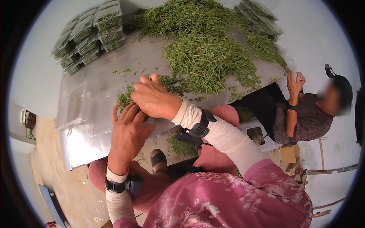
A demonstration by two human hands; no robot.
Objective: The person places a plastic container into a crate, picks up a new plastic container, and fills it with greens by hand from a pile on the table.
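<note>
My right hand (154,98) bends over a small bunch of leafy green stems (124,98) near the table's front edge, its fingers curled into it. Right beside it, my left hand (127,133) reaches up from below with fingers stretched out and thumb apart, fingertips against the bunch and close to the right hand's fingers. The bunch seems to lie in a see-through plastic box, but my hands hide most of it. Left of my hands, see-through plastic boxes (73,103) lie on the metal table (142,53).
A large heap of green stems (211,57) covers the table's far middle. Filled, lidded boxes (89,32) are stacked at the back left, more boxes (256,17) at the back right. A co-worker (304,114) sits at the right, hands raised. Stems (180,144) lie below the table edge.
</note>
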